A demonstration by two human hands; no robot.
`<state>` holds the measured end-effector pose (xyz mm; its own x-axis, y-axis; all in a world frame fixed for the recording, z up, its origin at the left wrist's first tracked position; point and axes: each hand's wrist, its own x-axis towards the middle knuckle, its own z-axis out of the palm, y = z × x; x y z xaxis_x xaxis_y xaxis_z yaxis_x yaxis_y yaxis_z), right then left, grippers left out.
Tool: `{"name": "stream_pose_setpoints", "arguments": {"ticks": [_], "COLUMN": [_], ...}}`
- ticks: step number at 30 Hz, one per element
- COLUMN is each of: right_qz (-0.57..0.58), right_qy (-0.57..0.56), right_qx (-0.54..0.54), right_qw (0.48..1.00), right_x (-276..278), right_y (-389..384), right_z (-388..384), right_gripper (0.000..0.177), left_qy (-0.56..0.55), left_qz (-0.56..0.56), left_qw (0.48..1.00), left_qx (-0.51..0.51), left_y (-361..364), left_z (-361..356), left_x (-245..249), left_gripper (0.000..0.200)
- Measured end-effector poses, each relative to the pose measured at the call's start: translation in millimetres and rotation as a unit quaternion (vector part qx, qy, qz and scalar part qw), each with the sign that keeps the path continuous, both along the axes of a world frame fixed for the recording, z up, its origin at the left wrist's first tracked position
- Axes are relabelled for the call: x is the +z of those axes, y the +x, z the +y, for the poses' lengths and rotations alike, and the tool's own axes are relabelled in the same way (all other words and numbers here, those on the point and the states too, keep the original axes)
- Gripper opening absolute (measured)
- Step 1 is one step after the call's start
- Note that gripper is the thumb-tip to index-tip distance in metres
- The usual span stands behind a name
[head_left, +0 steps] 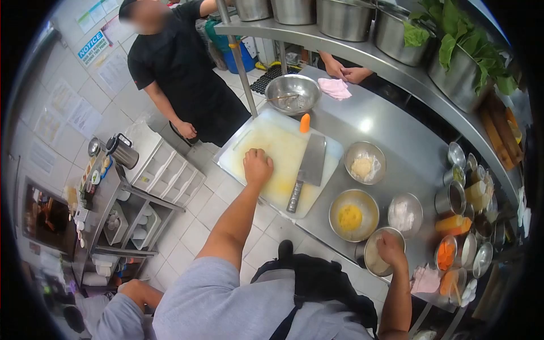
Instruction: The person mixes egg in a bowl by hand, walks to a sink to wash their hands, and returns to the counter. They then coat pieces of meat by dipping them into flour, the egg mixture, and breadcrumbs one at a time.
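Observation:
My left hand [258,166] rests on the white cutting board [238,150], fingers curled in, with nothing showing in them. On the board's right part lies a cleaver [310,164], its handle toward me. A carrot piece [305,123] sits at the far edge. Over a metal bowl [375,268] of pale contents is my right hand [391,249], fingers drawn together; what they hold is hidden. Around it stand a bowl of yellow beaten-egg-like mixture [349,217], a bowl of white powder [402,216] and a bowl with a pale lump [363,166].
A large steel bowl [293,93] and a pink cloth [334,88] are at the far end. A shelf [317,35] with pots and leafy greens hangs over the counter. Ingredient containers [446,252] crowd the right. A co-worker in black [175,73] stands opposite; another person's hands [345,72] show behind.

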<state>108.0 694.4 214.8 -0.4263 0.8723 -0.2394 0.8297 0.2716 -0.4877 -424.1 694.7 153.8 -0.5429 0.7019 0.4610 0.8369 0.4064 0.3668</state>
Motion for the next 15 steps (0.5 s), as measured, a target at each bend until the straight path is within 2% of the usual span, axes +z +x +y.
{"name": "stream_pose_setpoints", "arguments": {"ticks": [1,3,6,7,9,10,13,14,15], "right_qz": [0.001,0.111,0.076,0.074,-0.012,0.054,0.062,0.011,0.011], "right_qy": [0.004,-0.053,-0.041,-0.038,-0.039,-0.031,0.043,0.038,0.039], "right_qx": [0.002,-0.042,-0.007,-0.019,0.02,0.005,-0.045,-0.053,-0.061], "right_qw": [1.0,0.992,0.996,0.996,0.999,0.998,0.996,0.998,0.997], "right_x": [5,10,-25,-9,21,20,26,26,22], "right_y": [2,5,12,9,3,9,11,10,8], "right_z": [3,3,1,-1,3,2,-10,-13,-17], "right_gripper": [0.021,0.021,0.021,0.021,0.023,0.026,0.031,0.043,0.043], "left_qy": [0.004,0.004,0.009,0.012,-0.007,-0.004,0.013,0.014,0.012], "left_qz": [0.001,0.005,0.02,0.018,0.014,0.011,0.008,0.013,0.018], "left_qw": [1.0,1.0,1.0,1.0,1.0,1.0,1.0,1.0,1.0], "left_qx": [0.002,-0.001,-0.002,-0.014,-0.004,-0.018,-0.021,-0.019,-0.018], "left_y": [0,1,2,4,3,4,4,3,2], "left_z": [1,-1,-1,-1,-2,-2,-1,-1,-2], "left_x": [0,0,3,3,6,6,4,3,2], "left_gripper": [0.029,0.028,0.028,0.028,0.029,0.029,0.03,0.031,0.032]}}
